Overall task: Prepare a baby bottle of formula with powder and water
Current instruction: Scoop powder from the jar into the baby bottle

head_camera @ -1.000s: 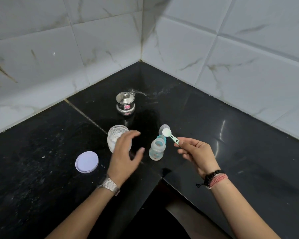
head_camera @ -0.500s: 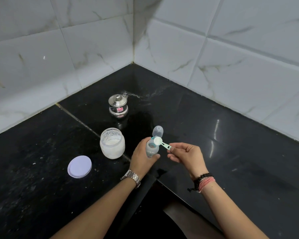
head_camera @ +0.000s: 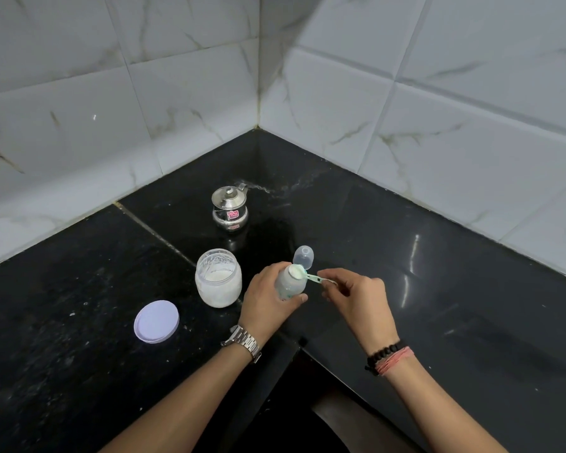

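My left hand (head_camera: 268,300) grips a small clear baby bottle (head_camera: 290,284), holding it tilted over the black counter. My right hand (head_camera: 356,297) pinches the handle of a pale green scoop (head_camera: 299,273). The scoop's bowl holds white powder and sits right at the bottle's open mouth. An open glass jar of white powder (head_camera: 218,277) stands just left of my left hand. The bottle's clear cap (head_camera: 303,256) lies on the counter right behind the bottle.
The jar's lilac lid (head_camera: 156,321) lies flat on the counter to the left. A small steel pot with a lid and spout (head_camera: 229,207) stands farther back near the tiled corner. The counter's inner edge (head_camera: 301,341) drops off below my wrists.
My left hand moved from the jar to the bottle, took hold of it and tilted it. My right hand brought the loaded scoop to the bottle's mouth.
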